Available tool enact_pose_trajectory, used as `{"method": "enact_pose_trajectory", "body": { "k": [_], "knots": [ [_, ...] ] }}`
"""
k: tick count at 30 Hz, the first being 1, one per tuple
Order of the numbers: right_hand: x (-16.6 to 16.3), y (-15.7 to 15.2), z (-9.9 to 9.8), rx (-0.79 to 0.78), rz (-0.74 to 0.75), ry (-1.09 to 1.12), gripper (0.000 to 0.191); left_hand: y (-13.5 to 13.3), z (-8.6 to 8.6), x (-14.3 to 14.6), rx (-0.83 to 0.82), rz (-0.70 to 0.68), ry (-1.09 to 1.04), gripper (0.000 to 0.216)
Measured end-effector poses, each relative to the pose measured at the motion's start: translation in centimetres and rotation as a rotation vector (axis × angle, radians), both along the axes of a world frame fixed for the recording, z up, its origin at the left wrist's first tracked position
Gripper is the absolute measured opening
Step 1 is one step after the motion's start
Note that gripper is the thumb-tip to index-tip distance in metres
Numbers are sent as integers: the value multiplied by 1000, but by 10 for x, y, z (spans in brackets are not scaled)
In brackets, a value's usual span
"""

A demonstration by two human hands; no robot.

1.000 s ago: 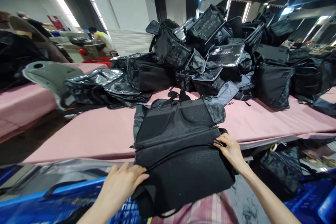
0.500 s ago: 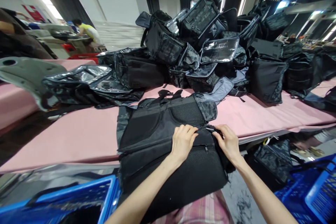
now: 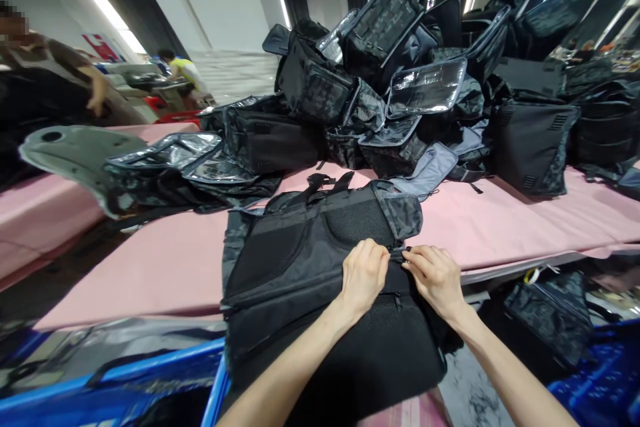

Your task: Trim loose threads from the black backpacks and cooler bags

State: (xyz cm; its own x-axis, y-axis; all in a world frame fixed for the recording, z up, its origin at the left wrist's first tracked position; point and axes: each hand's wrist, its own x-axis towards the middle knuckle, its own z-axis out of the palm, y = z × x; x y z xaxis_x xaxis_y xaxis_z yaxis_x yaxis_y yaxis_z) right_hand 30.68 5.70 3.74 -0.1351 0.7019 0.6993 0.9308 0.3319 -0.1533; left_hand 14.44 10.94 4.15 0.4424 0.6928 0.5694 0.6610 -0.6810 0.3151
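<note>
A black backpack (image 3: 280, 260) with mesh padding and dark camouflage sides lies flat before me, its near part hanging over the table's front edge. My left hand (image 3: 364, 277) is closed, pinching the edge of a zipper seam near the bag's right side. Just right of it, my right hand (image 3: 434, 277) is closed too, its thumb and fingertips on a small shiny piece at the same seam, apparently a zipper slider. The fingertips partly hide it. Below the hands hangs another zipper pull (image 3: 398, 300) on a mesh pocket.
A large heap of black backpacks (image 3: 320, 80), several with silvery linings, covers the back of the pink table (image 3: 150, 267). Blue crates (image 3: 165, 361) stand at lower left and lower right. A grey-green molded piece (image 3: 80, 147) juts in at left. A co-worker (image 3: 55, 73) stands far left.
My hands have drawn closer together along the seam, the left moving right. The view has turned slightly left, and a co-worker now shows more fully at the left edge.
</note>
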Motion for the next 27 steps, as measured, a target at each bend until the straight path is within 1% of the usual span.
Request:
{"method": "enact_pose_trajectory", "body": {
  "k": [4, 9, 11, 13, 15, 16, 18, 19, 20, 21, 23, 24, 25, 26, 27],
  "knots": [
    [1, 1, 2, 21, 39, -1, 12, -1, -2, -1, -10, -15, -29, 17],
    [1, 5, 0, 35, 81, 23, 13, 2, -6, 3, -31, -1, -55, 18],
    [2, 5, -1, 14, 71, 34, 14, 1, -3, 5, -55, 2, -60, 18],
    [4, 3, -3, -35, 63, 56, 14, -3, 6, 3, -114, 11, -90, 19],
    [8, 0, -5, -81, 61, 112, 16, -12, 19, -10, -231, -44, -122, 21],
    [10, -2, -6, -98, 58, 148, 18, -17, 25, -21, -314, -114, -106, 23],
    [14, -3, -9, -115, 45, 202, 22, -28, 34, -54, -492, -296, 15, 28],
    [14, -3, -11, -118, 40, 210, 25, -32, 35, -74, -549, -333, 92, 28],
    [13, -2, -12, -120, 38, 204, 27, -36, 34, -97, -575, -291, 147, 28],
    [11, 0, -13, -118, 38, 186, 29, -38, 30, -121, -560, -161, 161, 27],
    [4, 5, -12, -117, 43, 145, 30, -38, 17, -169, -438, 253, 83, 24],
    [0, 8, -11, -126, 46, 143, 30, -37, 10, -192, -374, 439, 35, 22],
    [-4, 12, -8, -141, 53, 161, 30, -35, 3, -213, -340, 572, 5, 20],
    [-7, 15, -6, -163, 63, 199, 30, -33, -3, -230, -355, 644, -9, 21],
    [-10, 18, -2, -189, 70, 247, 31, -31, -6, -243, -396, 672, -15, 24]
  ]
}}
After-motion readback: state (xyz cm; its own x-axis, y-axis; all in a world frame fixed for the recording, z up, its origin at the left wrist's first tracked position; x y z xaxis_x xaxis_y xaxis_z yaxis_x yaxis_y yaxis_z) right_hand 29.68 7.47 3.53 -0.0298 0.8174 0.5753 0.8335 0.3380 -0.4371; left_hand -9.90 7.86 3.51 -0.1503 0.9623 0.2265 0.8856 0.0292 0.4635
